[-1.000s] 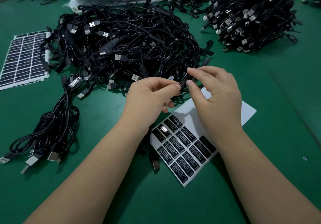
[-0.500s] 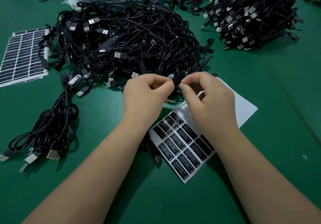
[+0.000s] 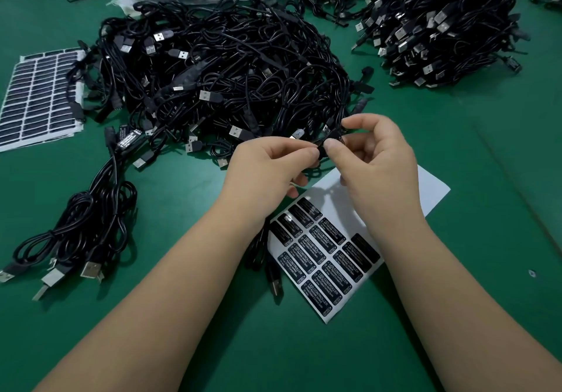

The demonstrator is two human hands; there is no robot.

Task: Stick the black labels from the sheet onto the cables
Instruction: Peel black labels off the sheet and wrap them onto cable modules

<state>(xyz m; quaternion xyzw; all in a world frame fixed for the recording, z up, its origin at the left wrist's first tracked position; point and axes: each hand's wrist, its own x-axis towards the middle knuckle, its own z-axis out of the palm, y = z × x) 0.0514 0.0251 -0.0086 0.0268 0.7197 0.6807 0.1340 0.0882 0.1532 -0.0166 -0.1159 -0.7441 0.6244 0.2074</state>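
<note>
While the left hand (image 3: 267, 172) and the right hand (image 3: 377, 160) both pinch one small black cable piece (image 3: 330, 137) above the label sheet (image 3: 431, 191), a label seems to be going on, though I cannot see it clearly. Near left lies a finished-looking bundle (image 3: 91, 218), one cable labelled. The big centre pile (image 3: 231, 78) and about sixteen labels (image 3: 322, 254) remain, so most work is left.

Your desk (image 3: 456, 148): green. Cables (image 3: 231, 66): black, silver plugs. Your label sheet (image 3: 431, 188): white backing, black labels (image 3: 328, 257), white print.
</note>
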